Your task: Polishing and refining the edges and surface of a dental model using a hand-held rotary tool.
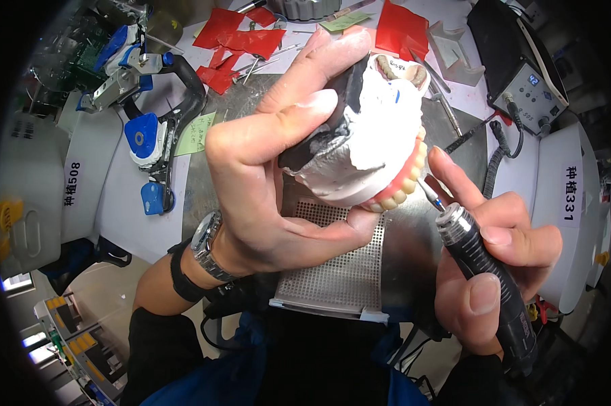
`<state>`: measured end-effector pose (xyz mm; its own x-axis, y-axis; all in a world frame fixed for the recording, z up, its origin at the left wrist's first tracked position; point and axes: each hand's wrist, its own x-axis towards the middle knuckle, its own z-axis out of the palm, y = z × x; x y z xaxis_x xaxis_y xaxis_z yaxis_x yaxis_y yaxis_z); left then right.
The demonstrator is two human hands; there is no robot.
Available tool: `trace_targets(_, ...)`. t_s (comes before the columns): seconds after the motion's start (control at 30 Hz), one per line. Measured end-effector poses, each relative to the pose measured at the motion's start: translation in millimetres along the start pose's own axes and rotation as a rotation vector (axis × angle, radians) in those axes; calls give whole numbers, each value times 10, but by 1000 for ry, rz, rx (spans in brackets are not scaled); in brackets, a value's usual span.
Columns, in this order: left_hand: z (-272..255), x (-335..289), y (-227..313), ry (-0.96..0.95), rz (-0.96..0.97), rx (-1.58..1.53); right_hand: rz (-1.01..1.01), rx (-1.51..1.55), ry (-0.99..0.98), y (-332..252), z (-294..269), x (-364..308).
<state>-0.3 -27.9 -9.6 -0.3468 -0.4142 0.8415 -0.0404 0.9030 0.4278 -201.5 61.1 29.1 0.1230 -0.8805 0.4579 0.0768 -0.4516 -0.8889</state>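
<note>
Left hand: one, closing around a dental model, fingers spreading over its dark backing and thumb pressing near the lower teeth. The model is being held up above the worktop, its row of teeth facing right. Bur: one, pointing at the teeth; whether it is touching cannot be told. Right hand: one, wrapping around a black handpiece.

Handling note, as judged: work is going best while the left hand is keeping the model still, the right is bracing a finger against it, and the bur is meeting the surface with light, brief strokes, sparing neighbouring teeth.

Count, left to right:
Articulator, one, standing.
Wristband, black, one, sitting beside the watch.
Green notes, two: one lying by the articulator, one at the back.
Watch, one, circling the left wrist.
Red sheets, several, overlapping; exact number not telling.
Perforated panel, one, lying below the model.
Angular tray, one, resting at the back.
Control unit, one, displaying lit digits.
</note>
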Motion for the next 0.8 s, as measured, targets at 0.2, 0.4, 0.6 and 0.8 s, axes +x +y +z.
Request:
trace_targets(0.2, 10, -3, 54, 33, 5, 28, -62, 68, 76, 54, 63, -21)
trace_targets(0.4, -20, 11, 63, 10, 53, 46, -215, -16, -16, 167, -117, -55)
trace_targets(0.6, 17, 21, 49, 29, 85, 57, -116, 7, -73, 10, -38, -46)
trace_targets(0.8, 47, 55, 128, -29, -16, 35, -177, -25, -74, 6, -77, -25)
